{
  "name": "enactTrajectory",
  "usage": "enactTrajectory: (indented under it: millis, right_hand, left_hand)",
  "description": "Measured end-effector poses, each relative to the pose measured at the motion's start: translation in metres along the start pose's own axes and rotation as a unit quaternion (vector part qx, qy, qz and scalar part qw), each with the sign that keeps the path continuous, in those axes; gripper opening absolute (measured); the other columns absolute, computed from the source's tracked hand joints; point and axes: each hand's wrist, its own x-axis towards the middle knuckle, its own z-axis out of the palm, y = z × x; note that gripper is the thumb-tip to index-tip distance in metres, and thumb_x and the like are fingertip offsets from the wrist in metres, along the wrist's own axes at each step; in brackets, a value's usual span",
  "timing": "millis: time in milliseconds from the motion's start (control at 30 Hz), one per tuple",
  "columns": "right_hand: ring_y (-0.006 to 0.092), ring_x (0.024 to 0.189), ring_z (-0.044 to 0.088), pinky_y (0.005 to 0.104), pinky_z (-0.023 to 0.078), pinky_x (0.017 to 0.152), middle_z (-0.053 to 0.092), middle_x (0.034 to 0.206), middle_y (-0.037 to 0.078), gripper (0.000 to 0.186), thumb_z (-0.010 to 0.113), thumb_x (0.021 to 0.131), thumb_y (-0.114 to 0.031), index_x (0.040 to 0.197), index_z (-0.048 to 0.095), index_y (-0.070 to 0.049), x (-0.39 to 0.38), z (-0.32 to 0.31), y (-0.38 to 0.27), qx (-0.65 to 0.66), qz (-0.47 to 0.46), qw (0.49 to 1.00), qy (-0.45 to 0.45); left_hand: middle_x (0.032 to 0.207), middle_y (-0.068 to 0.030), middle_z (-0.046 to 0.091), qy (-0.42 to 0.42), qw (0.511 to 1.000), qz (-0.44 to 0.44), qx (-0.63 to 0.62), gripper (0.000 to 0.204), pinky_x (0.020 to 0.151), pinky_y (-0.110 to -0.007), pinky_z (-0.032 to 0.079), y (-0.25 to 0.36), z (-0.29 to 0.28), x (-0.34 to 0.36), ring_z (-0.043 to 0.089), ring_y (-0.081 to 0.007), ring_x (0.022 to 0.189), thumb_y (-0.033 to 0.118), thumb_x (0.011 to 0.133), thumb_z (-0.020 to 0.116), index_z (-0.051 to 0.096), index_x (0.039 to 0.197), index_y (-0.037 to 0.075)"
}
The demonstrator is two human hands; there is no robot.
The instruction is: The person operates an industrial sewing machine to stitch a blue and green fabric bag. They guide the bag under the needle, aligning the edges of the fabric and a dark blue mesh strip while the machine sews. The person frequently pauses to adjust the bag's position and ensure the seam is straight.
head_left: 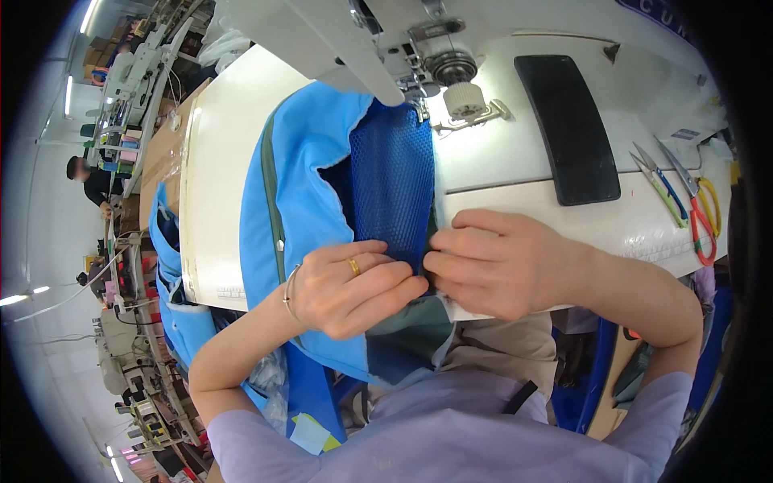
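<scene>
Nearest, before the sewing machine: left hand and right hand, fingers bunched at near end of blue mesh; pinch itself hidden. Mesh runs back toward machine. Step, judged: edge alignment; next needs flat, even feeding.

L hand, w/ gold ring, & R hand nearly meet, fingers bent, at near end of blue mesh on lt-blue fabric; exact grip hidden. Mesh's far end's by sewing m/c. Blk slab on white table, R side; scissors w/ red & yellow handles beyond.
</scene>
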Motion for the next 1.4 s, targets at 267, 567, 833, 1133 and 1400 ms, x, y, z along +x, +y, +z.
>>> enactTrajectory:
  millis: [267,567,833,1133,1400]
  right_hand:
    - [0.0295,0.095,0.066,0.0359,0.053,0.082,0.069,0.096,0.016,0.027,0.066,0.073,-0.017,0.089,0.071,0.005,0.004,0.008,-0.022,-0.095,0.049,0.994,-0.029]
    - [0.0299,0.091,0.067,0.0351,0.052,0.08,0.071,0.089,0.017,0.026,0.066,0.072,-0.017,0.084,0.071,0.006,0.003,0.005,-0.03,-0.156,0.029,0.984,-0.08]
    - [0.0284,0.091,0.068,0.0326,0.053,0.079,0.071,0.093,0.017,0.023,0.066,0.073,-0.015,0.085,0.071,0.004,0.005,0.001,-0.027,-0.133,0.027,0.986,-0.095]
    - [0.026,0.096,0.069,0.0314,0.054,0.076,0.071,0.097,0.015,0.019,0.068,0.071,-0.012,0.086,0.069,0.0,0.007,0.001,-0.025,-0.114,0.062,0.987,-0.096]
    - [0.0229,0.096,0.07,0.0306,0.056,0.071,0.07,0.104,0.013,0.023,0.071,0.066,-0.008,0.088,0.067,-0.002,0.01,-0.005,-0.009,-0.103,0.115,0.982,-0.111]
  left_hand:
    - [0.094,-0.0111,0.073,-0.003,0.995,-0.077,-0.062,0.027,0.089,-0.047,0.061,-0.002,-0.007,-0.004,0.074,-0.0289,0.089,0.005,0.073,0.08,0.074,0.1,0.002]
    - [0.132,-0.0141,0.067,-0.101,0.975,-0.191,-0.042,0.047,0.111,-0.052,0.046,-0.02,0.006,-0.005,0.063,-0.0339,0.126,0.004,0.075,0.066,0.07,0.122,0.002]
    - [0.131,-0.0115,0.068,-0.087,0.979,-0.18,-0.042,0.047,0.106,-0.048,0.048,-0.023,0.009,-0.005,0.065,-0.0305,0.121,0.005,0.074,0.067,0.072,0.121,0.005]
    - [0.123,-0.0119,0.067,-0.034,0.987,-0.144,-0.061,0.041,0.1,-0.046,0.049,-0.032,0.016,-0.004,0.066,-0.0277,0.111,0.006,0.072,0.067,0.071,0.112,0.004]
    - [0.119,-0.0102,0.067,-0.017,0.991,-0.123,-0.047,0.04,0.105,-0.047,0.047,-0.055,0.026,-0.001,0.066,-0.0269,0.11,0.008,0.073,0.069,0.07,0.112,0.005]
